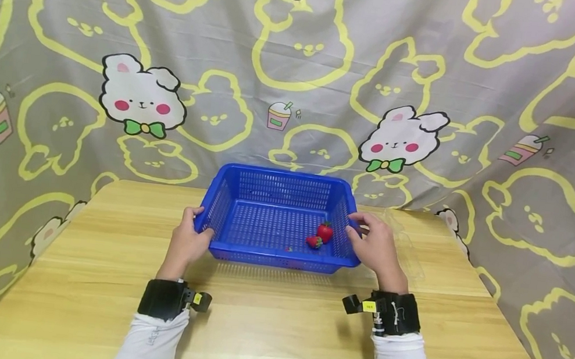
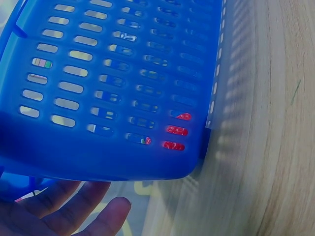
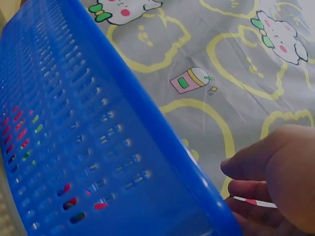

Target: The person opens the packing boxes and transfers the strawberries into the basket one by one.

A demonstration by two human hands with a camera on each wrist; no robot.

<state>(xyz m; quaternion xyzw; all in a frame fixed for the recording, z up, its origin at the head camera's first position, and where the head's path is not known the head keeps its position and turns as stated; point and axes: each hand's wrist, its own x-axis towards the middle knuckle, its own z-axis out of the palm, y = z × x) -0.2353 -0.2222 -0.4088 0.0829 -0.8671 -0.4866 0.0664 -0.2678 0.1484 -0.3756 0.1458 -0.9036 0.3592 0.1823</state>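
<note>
A blue plastic basket [image 1: 279, 254] with slotted walls stands on the table. Two red strawberries, a larger one [image 1: 324, 231] and a smaller one [image 1: 314, 241], lie inside toward the right. Red bits show through the slots near the front wall, mostly hidden. My left hand [image 1: 189, 242] grips the basket's left end; its fingers [image 2: 93, 194] pass behind the end in the left wrist view. At the right end is my right hand [image 1: 376, 244], fingers loosely bent beside the rim. In the right wrist view its thumb [image 3: 246, 162] stands apart from the rim.
A clear plastic item [image 1: 410, 254] lies on the table behind my right hand. The wooden tabletop [image 1: 271, 330] runs toward me. Patterned grey cloth [image 1: 217, 49] hangs close behind the basket and along both sides.
</note>
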